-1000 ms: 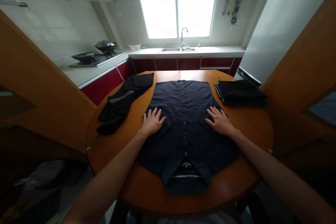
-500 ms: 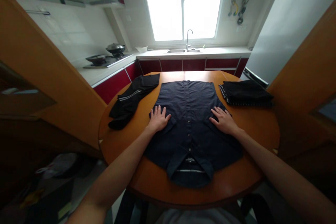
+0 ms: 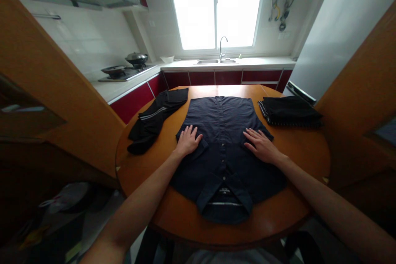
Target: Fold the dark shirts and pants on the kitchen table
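Note:
A dark navy button-up shirt (image 3: 221, 119) lies spread flat, front side up, with its collar toward me and its hem toward the window. Its short sleeves are laid inward over the body. My left hand (image 3: 188, 141) rests flat on the shirt's left side, by the sleeve, fingers spread. On the opposite side my right hand (image 3: 260, 145) lies palm down over the cloth, its fingers stretched out and pointing inward. Neither hand grips the fabric.
The shirt is on a round wooden table (image 3: 198, 231). Crumpled black clothing with pale stripes (image 3: 154, 117) lies at the table's left, and a stack of folded dark clothes (image 3: 291, 110) at its right. Beyond are a counter with a sink (image 3: 208, 61) and a stove with pans (image 3: 136, 58).
My right hand has slid slightly inward over the shirt, and its fingers are closer together. The left hand stays nearly in place. Earlier, the whole view shifted a little.

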{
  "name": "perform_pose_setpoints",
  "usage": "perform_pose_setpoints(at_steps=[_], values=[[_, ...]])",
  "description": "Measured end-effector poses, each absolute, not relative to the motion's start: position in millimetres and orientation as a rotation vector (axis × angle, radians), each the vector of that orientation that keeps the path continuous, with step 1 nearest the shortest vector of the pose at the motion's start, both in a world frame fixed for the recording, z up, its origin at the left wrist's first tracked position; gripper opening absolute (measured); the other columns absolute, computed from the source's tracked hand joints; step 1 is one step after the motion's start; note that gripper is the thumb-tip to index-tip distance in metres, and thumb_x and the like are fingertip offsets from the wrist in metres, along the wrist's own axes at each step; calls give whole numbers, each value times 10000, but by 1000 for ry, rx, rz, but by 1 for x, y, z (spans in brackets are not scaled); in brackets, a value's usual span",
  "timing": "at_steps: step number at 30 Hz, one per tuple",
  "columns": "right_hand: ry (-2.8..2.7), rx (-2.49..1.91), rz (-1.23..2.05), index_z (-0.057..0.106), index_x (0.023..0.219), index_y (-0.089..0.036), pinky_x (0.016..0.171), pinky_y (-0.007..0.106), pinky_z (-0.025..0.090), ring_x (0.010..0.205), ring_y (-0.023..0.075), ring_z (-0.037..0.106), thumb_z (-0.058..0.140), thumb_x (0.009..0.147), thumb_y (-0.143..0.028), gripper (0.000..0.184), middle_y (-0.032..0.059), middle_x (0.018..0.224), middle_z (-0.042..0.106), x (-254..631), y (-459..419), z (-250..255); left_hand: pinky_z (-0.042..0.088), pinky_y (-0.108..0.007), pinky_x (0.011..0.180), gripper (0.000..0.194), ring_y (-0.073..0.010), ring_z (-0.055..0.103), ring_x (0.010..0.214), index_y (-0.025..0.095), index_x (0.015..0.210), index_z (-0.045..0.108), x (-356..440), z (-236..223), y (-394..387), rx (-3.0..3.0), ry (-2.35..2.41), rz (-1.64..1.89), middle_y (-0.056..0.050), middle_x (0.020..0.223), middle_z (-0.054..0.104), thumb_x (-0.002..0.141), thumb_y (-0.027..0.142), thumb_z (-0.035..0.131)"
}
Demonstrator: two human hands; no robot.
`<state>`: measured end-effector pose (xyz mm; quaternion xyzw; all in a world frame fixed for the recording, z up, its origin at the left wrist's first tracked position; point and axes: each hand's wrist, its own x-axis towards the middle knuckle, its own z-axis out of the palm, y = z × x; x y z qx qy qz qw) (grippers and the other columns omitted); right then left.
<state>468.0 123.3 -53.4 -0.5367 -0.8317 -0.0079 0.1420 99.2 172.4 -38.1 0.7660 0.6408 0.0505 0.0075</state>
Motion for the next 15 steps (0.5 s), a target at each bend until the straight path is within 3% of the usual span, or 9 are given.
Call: perform_pose_setpoints(at_steps=[15], values=[[-2515, -1431, 181, 377, 1544, -231, 1215, 529, 211, 1508, 256, 242, 325, 1006, -591, 649, 87, 1625, 289, 465, 122, -48, 208, -499, 1208, 671, -321, 217, 1514, 200, 1565, 345, 97, -38, 182, 2370, 2005, 170, -123, 1642, 254, 1020, 586, 280]])
